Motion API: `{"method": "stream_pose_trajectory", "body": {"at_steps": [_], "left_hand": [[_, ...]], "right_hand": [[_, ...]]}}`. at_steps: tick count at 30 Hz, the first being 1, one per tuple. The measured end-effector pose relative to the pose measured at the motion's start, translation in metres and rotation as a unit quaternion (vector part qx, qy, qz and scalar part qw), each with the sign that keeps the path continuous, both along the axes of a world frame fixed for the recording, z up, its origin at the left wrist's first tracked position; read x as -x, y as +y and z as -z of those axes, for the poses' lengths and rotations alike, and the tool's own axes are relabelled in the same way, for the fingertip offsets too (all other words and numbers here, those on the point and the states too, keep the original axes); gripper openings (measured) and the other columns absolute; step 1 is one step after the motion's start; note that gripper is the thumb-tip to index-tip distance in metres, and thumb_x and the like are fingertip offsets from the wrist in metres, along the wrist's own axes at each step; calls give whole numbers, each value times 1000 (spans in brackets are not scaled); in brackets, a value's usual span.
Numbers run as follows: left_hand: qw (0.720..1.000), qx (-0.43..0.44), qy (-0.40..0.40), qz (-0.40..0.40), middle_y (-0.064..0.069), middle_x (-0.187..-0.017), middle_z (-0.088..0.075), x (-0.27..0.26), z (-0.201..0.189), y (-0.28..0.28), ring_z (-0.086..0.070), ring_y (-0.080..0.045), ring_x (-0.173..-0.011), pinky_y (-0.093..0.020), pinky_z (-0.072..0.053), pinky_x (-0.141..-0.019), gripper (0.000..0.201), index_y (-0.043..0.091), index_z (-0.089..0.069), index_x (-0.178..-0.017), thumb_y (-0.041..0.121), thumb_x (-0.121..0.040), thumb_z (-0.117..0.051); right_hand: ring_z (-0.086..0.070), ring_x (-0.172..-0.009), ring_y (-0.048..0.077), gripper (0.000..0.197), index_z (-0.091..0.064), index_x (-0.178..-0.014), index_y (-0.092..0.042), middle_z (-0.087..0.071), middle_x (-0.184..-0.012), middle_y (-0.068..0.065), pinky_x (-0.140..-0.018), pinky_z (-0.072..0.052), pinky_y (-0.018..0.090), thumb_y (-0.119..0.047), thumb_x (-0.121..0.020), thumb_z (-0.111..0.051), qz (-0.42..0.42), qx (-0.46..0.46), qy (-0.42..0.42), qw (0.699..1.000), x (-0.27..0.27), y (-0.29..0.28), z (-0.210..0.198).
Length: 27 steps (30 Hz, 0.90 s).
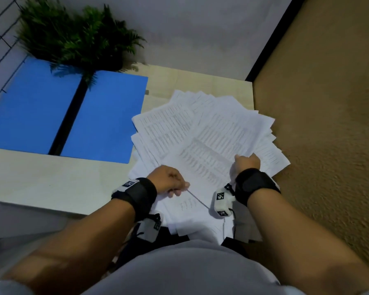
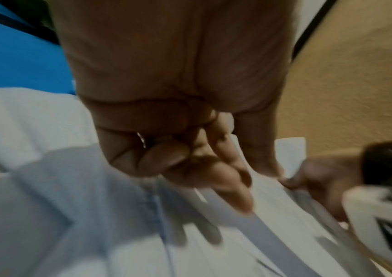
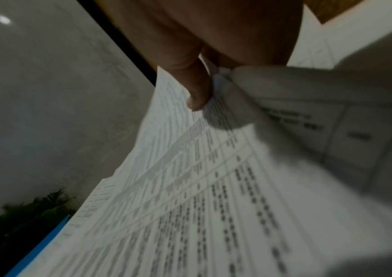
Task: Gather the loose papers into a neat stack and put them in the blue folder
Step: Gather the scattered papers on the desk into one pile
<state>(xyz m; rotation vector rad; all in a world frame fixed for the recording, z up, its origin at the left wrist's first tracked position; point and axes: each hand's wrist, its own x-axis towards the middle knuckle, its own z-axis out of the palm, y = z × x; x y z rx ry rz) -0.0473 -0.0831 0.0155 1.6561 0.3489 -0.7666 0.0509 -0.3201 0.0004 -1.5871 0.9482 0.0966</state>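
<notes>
Several printed white papers [image 1: 209, 135] lie fanned out on the right part of the pale table [image 1: 41, 177], some hanging over its near and right edges. My left hand [image 1: 170, 184] pinches the near left edge of the upper sheets, fingers [image 2: 216, 176] curled under them. My right hand [image 1: 246, 161] grips the right side of the same sheets, thumb [image 3: 197, 90] on top of the printed papers [image 3: 190, 206]. The blue folder [image 1: 64, 111] lies open and flat at the left, with a black spine down its middle.
A green fern-like plant [image 1: 77, 37] stands at the back, its fronds overhanging the folder. A brown textured wall [image 1: 328, 124] runs close along the table's right side. A grey wall [image 1: 200, 28] is behind. My grey shirt fills the bottom of the head view.
</notes>
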Motion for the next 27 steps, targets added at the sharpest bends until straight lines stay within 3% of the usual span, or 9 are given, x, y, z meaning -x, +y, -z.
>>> {"method": "stream_pose_trajectory", "body": {"at_steps": [3, 6, 9, 12, 16, 19, 22, 25, 27], "left_hand": [[961, -178, -56, -205, -7, -76, -57, -3, 12, 24, -58, -25, -75, -32, -46, -71, 20, 13, -52, -85, 21, -87, -70], [932, -172, -14, -320, -13, -113, -57, -15, 21, 35, -57, -31, -113, -27, -41, -87, 45, 5, -44, -128, 24, -92, -63], [940, -136, 17, -312, -17, -138, -53, -31, 33, 36, -53, -31, -127, -29, -42, -103, 62, 3, -44, -139, 31, -88, -67], [952, -136, -1, -274, -16, -105, -63, -38, 31, 28, -59, -35, -106, -26, -48, -78, 25, 1, -59, -107, 23, -97, -55], [948, -71, -30, -310, -6, -144, -48, -34, 27, 22, -46, -28, -133, -31, -34, -101, 57, 12, -37, -146, 46, -100, -42], [956, -7, -35, -290, 3, -138, -55, -24, 33, 24, -54, -20, -126, -34, -38, -103, 70, 26, -37, -140, 51, -83, -69], [955, -134, -81, -252, -4, -124, -60, -19, 36, 31, -58, -23, -108, -32, -46, -92, 47, 12, -48, -133, 14, -90, -65], [949, -133, -70, -277, -4, -115, -59, -15, 36, 39, -58, -25, -104, -33, -46, -91, 31, 5, -54, -127, 6, -96, -55], [953, -85, -55, -287, -6, -120, -64, -12, 40, 42, -62, -30, -111, -43, -48, -101, 29, 10, -58, -123, 10, -95, -57]], "right_hand": [[-47, -130, 34, 48, -40, -141, -1, -49, -138, 16, -109, -35, 36, -1, -94, -53, -92, 57, 16, 994, -10, -11, -5], [-58, -111, 29, 34, -53, -128, -6, -57, -107, 8, -102, -45, 41, -10, -93, -53, -189, 98, 27, 977, -18, -9, -5], [-58, -105, 27, 32, -55, -126, -3, -58, -109, 10, -86, -44, 32, -14, -97, -52, -281, 126, 45, 950, -19, 7, -13], [-57, -112, 33, 31, -55, -126, -5, -60, -120, 14, -91, -43, 34, -12, -96, -56, -328, 80, 56, 940, -11, 25, -13], [-60, -108, 26, 37, -54, -128, -8, -62, -126, 9, -95, -49, 37, -13, -92, -61, -360, -9, 62, 931, 11, 37, -8], [-59, -117, 20, 42, -51, -132, -12, -61, -128, 0, -101, -49, 44, -25, -93, -60, -421, 1, 21, 907, 27, 37, -6], [-62, -113, 26, 28, -50, -117, -12, -58, -114, 7, -86, -54, 43, -24, -93, -60, -286, 48, -36, 956, 36, 35, -3], [-54, -120, 33, 50, -46, -128, -7, -50, -131, 16, -97, -47, 38, -27, -87, -68, -38, 131, 17, 991, 20, 19, -2], [-57, -116, 30, 57, -50, -129, -4, -56, -130, 11, -99, -46, 33, -32, -84, -72, 3, 45, 87, 995, 9, 13, -4]]}}
